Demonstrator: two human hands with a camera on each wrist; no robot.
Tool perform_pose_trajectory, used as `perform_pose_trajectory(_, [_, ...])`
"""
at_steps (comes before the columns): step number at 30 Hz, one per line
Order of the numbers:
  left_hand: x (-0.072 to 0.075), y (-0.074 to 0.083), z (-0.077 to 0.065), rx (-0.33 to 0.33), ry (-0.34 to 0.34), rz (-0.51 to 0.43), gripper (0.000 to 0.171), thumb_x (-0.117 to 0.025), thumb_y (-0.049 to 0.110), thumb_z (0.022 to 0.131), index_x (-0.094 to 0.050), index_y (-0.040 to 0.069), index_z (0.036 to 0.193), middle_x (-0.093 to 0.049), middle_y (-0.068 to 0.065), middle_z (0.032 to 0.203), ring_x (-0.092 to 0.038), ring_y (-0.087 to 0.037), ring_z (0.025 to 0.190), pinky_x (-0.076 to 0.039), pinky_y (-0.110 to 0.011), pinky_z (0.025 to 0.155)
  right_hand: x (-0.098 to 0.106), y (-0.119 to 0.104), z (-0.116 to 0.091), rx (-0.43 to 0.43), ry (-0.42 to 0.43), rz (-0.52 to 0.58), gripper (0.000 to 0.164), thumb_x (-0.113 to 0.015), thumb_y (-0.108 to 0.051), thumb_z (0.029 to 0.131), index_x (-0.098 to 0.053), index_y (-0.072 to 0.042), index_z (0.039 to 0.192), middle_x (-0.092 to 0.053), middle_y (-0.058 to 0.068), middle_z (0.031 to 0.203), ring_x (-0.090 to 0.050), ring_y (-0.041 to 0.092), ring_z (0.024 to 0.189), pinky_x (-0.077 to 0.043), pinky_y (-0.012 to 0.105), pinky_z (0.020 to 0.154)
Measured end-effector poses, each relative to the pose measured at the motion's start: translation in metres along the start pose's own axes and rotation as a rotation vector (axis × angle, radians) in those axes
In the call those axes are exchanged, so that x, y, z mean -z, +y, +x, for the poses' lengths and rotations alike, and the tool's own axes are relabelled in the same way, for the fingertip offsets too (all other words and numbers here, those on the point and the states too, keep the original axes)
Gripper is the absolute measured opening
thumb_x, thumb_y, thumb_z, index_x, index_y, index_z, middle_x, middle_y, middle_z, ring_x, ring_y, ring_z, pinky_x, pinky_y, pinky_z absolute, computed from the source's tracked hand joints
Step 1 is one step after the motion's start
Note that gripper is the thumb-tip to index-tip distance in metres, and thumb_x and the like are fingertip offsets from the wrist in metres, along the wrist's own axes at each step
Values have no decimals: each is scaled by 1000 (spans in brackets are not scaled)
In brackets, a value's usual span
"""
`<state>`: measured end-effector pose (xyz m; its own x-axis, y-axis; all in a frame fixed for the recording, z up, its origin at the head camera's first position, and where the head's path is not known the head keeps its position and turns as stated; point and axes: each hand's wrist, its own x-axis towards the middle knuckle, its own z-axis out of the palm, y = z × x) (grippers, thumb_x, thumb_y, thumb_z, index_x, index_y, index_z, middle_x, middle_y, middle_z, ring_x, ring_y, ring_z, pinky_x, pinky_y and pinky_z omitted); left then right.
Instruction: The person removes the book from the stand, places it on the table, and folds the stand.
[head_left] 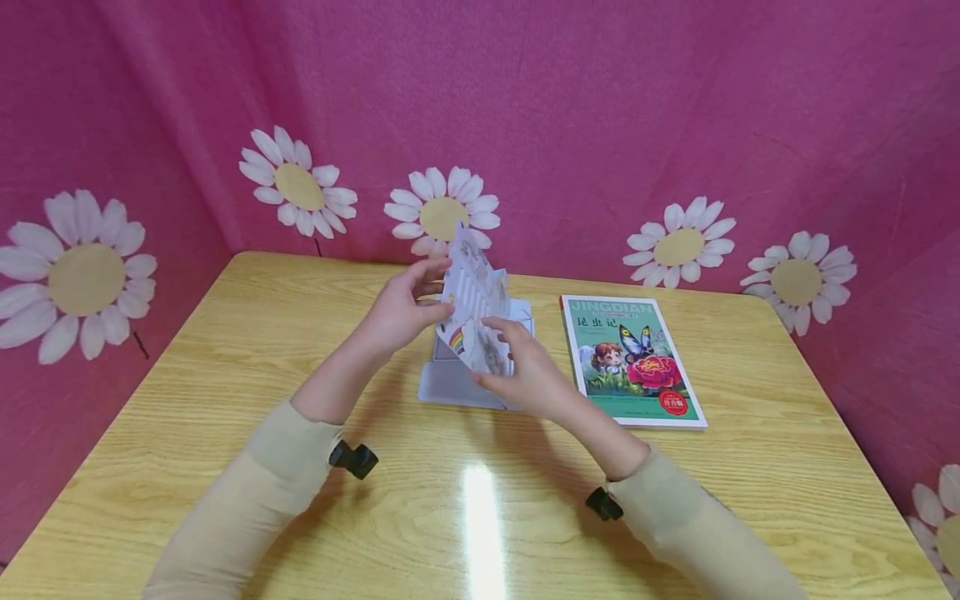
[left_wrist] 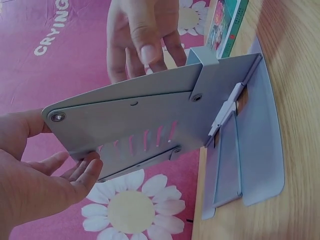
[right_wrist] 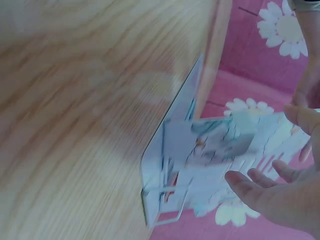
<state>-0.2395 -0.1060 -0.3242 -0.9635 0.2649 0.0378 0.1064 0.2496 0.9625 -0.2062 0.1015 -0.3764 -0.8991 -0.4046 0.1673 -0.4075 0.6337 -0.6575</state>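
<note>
A pale blue metal book stand (head_left: pixel 450 383) stands on the wooden table (head_left: pixel 225 375), its printed back panel (head_left: pixel 476 287) tilted up. My left hand (head_left: pixel 401 312) grips the panel's left upper edge. In the left wrist view the thumb of that hand (left_wrist: pixel 30 170) lies on the corner of the panel's grey back (left_wrist: pixel 150 115) and its fingers curl underneath. My right hand (head_left: pixel 525 375) holds the panel's lower right part, with its thumb (left_wrist: pixel 145 45) over the panel's edge. In the right wrist view my right fingers (right_wrist: pixel 270 192) lie against the panel (right_wrist: pixel 225 150).
A green picture book (head_left: pixel 630 358) lies flat just right of the stand, and its edge (left_wrist: pixel 225 25) shows behind the panel. Pink cloth with white daisies (head_left: pixel 442 212) walls the table at the back and on both sides. Bare wood stretches in front of my arms.
</note>
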Motion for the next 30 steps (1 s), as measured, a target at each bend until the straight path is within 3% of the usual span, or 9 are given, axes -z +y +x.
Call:
perform_pose_trajectory(6, [6, -5, -3, 19, 4, -7, 60, -61, 2, 87, -39, 13, 143, -45, -8, 140, -46, -24, 124, -46, -38, 98, 12, 16, 0, -15, -6, -36, 74, -75, -23, 80, -37, -7, 141, -45, 20, 137, -50, 37, 119, -48, 46, 93])
perform_pose_trajectory(14, [14, -16, -4, 47, 11, -17, 62, -60, 0, 86, -39, 11, 143, -47, -9, 138, -49, -24, 122, -48, -39, 96, 24, 36, 4, -28, -48, -142, 75, -74, -29, 81, -37, -8, 143, -38, 17, 145, -33, 34, 135, -31, 50, 109])
perform_pose_trajectory(30, [26, -40, -9, 71, 24, -54, 63, -58, -3, 87, -35, 6, 144, -47, -14, 138, -50, -27, 121, -45, -38, 100, 35, 73, 30, -134, -200, -115, 94, -76, -38, 78, -21, -12, 150, -22, 15, 154, -22, 35, 141, -27, 53, 110])
